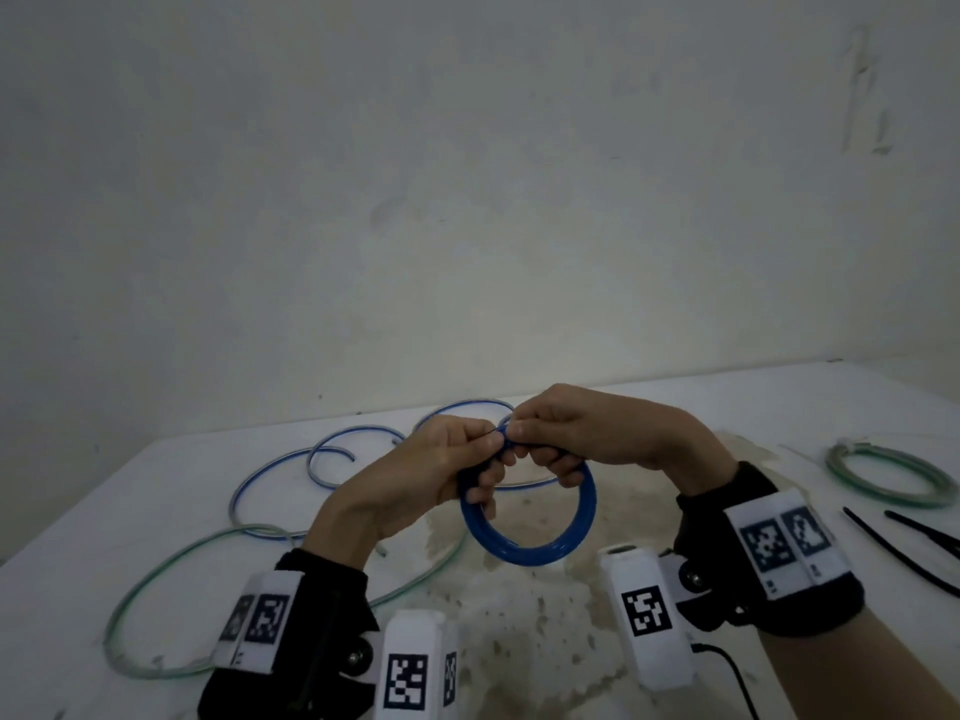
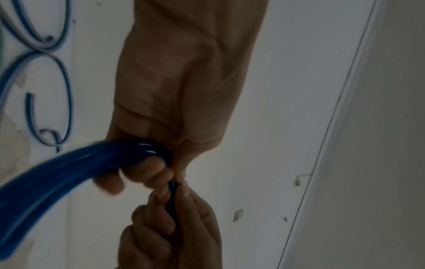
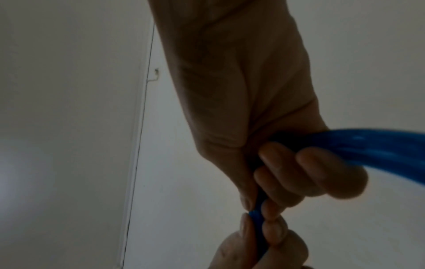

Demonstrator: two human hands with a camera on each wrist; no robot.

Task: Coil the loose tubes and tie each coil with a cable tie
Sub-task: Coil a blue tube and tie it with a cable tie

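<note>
A blue tube coil (image 1: 530, 556) hangs upright above the white table (image 1: 675, 407), held at its top by both hands. My left hand (image 1: 488, 459) grips the coil's upper left, fingers curled round the strands (image 2: 69, 169). My right hand (image 1: 535, 449) grips the upper right, and its thumb and forefinger pinch the strands (image 3: 256, 216) right beside the left fingertips. The stretch of coil between the hands is mostly hidden by fingers. A thin dark sliver shows at the pinch; I cannot tell whether it is a cable tie.
Loose blue-striped clear tubes (image 1: 270, 470) curl on the table behind and left of my hands. A long green tube (image 1: 156, 579) loops at the near left. At the right lie a tied green coil (image 1: 893, 475) and black cable ties (image 1: 898, 553). A wall stands behind the table.
</note>
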